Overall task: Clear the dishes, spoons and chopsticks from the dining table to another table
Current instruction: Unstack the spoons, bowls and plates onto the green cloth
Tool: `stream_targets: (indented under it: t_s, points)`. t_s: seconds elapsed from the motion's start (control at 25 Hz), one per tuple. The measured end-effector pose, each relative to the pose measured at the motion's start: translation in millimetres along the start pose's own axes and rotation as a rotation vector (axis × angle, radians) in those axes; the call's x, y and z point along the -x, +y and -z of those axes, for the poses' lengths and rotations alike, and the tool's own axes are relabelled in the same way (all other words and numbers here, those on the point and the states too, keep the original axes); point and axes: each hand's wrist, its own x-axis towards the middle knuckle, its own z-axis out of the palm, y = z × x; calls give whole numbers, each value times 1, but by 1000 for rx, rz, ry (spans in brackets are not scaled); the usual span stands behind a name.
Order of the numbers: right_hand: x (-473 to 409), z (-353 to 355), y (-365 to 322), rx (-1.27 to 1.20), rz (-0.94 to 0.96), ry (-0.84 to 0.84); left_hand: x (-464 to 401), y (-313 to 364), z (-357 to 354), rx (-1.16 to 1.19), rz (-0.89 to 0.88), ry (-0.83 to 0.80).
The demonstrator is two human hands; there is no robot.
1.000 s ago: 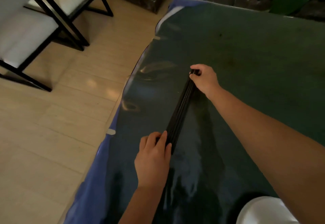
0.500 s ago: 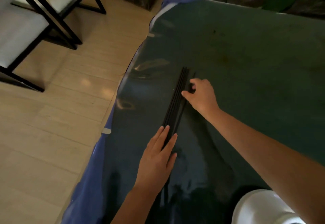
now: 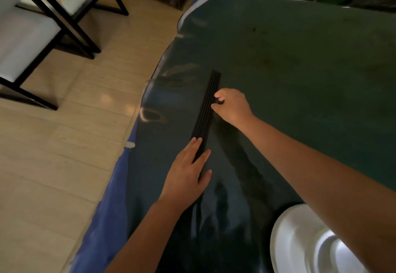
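A bundle of black chopsticks lies flat on the dark green table, sticks side by side and aligned, running lengthwise away from the person. Its near end sits under the straight fingers of the left hand; its middle lies just left of the right hand, whose curled fingertips touch it. White dishes stand near the right forearm.

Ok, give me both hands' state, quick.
Left hand: open, straight fingers resting on the near end of the chopsticks.
Right hand: fingers curled against the chopsticks' side; a grip cannot be told.
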Motion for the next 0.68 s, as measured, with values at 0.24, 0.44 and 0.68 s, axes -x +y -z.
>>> stream_targets:
  t_s: [0.24, 0.44, 0.68]
  points:
    - [120, 80, 41, 244, 326, -119, 11, 74, 23, -15, -120, 148]
    - [249, 137, 99, 363, 392, 41, 70, 160, 25, 25, -228, 61]
    - [331, 130, 130, 286, 229, -73, 151, 224, 1, -40, -429, -210]
